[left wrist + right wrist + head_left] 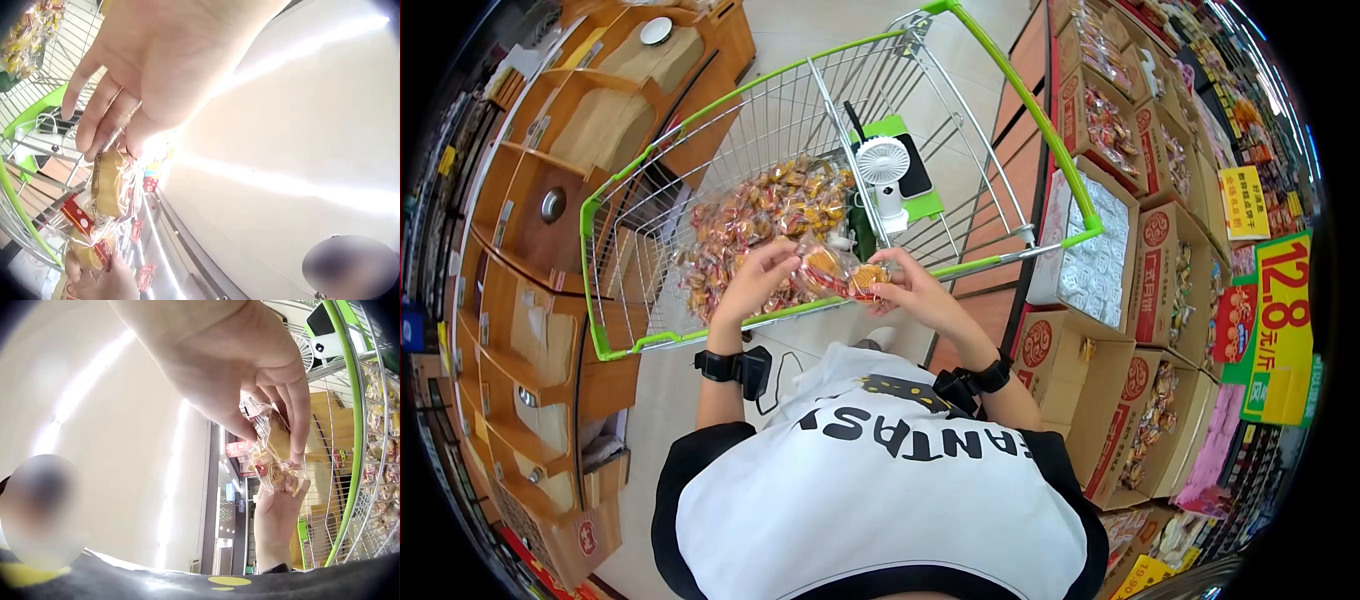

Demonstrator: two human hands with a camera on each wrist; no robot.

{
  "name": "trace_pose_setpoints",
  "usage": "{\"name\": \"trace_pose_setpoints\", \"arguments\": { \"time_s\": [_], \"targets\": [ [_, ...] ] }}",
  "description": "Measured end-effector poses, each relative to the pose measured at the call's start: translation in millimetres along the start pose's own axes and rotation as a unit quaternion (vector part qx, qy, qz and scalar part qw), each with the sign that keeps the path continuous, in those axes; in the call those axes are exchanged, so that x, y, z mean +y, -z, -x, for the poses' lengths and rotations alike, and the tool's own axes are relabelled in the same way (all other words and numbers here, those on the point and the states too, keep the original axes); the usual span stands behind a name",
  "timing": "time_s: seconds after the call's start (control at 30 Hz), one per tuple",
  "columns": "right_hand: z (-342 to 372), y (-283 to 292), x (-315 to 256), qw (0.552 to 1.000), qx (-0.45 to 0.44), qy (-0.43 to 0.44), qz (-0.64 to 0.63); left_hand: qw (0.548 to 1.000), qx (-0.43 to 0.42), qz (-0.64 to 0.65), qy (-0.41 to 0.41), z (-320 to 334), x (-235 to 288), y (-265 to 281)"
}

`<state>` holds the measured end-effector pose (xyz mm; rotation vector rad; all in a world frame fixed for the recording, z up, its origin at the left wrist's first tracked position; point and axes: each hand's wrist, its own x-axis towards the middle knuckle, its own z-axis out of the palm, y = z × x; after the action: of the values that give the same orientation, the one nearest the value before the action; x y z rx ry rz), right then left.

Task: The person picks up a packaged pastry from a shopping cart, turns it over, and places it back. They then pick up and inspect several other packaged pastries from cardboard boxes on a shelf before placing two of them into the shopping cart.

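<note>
Over the near rim of a shopping cart [800,318], my left hand [750,285] pinches a clear-wrapped round pastry [822,262] between thumb and fingers. My right hand [920,300] grips a second wrapped pastry [868,278] close beside it, and the two wrappers meet. In the left wrist view the left thumb and fingertips hold the wrapper's end, with the golden pastry [109,184] hanging below. The other packet [90,234] there has a red dotted band. In the right wrist view, the fingers curl round the pastry [278,437], partly hiding it.
A heap of wrapped pastries [770,210] fills part of the cart. A white handheld fan [885,165] and a phone [915,170] lie at the cart's handle end. Wooden shelves [550,270] stand left; cardboard boxes [1090,390] of packaged snacks line the right.
</note>
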<state>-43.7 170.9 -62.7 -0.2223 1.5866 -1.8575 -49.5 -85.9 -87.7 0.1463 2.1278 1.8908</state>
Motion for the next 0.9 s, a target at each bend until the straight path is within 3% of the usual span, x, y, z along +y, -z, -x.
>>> {"name": "trace_pose_setpoints", "arguments": {
  "time_s": [0.13, 0.23, 0.33, 0.37, 0.43, 0.57, 0.6, 0.63, 0.7, 0.73, 0.77, 0.83, 0.87, 0.9],
  "targets": [
    [-8, -4, 6, 1.000, -0.014, -0.002, -0.014, 0.992, 0.096, 0.072, 0.042, 3, -15, 26],
    [-8, -4, 6, 0.999, -0.026, -0.013, -0.013, 0.978, 0.197, -0.072, 0.018, 0, -48, 48],
    [-6, -3, 9, 1.000, -0.018, -0.022, -0.001, 0.963, 0.226, -0.140, 0.034, -2, -84, 78],
    [-5, -3, 10, 1.000, -0.017, -0.021, -0.006, 0.963, 0.227, -0.141, 0.036, 1, -83, 79],
    [-5, -1, 13, 1.000, -0.016, -0.021, -0.012, 0.945, 0.311, -0.052, 0.081, 4, -78, 80],
    [-3, 1, 17, 0.999, -0.029, -0.011, -0.018, 0.932, 0.353, -0.018, 0.081, 6, -87, 90],
    [-2, 0, 17, 0.999, -0.031, -0.005, -0.013, 0.920, 0.353, -0.083, 0.147, 5, -93, 95],
    [-1, -1, 16, 0.999, -0.031, -0.006, -0.014, 0.920, 0.354, -0.084, 0.148, 5, -98, 94],
    [2, -2, 13, 0.999, -0.035, 0.002, 0.006, 0.892, 0.329, -0.305, 0.059, 4, -112, 92],
    [2, -2, 14, 0.999, -0.034, 0.002, 0.005, 0.895, 0.334, -0.289, 0.067, 1, -127, 93],
    [3, -3, 14, 1.000, -0.029, 0.009, 0.009, 0.895, 0.333, -0.289, 0.068, 3, -110, 84],
    [4, -3, 15, 1.000, -0.023, 0.014, 0.014, 0.952, 0.278, -0.088, 0.097, 5, -71, 57],
    [5, -3, 14, 1.000, -0.019, 0.010, 0.018, 0.952, 0.277, -0.088, 0.097, 4, -59, 47],
    [5, -3, 13, 1.000, -0.015, 0.007, 0.022, 0.970, 0.221, -0.048, 0.095, 2, -48, 37]
  ]
}}
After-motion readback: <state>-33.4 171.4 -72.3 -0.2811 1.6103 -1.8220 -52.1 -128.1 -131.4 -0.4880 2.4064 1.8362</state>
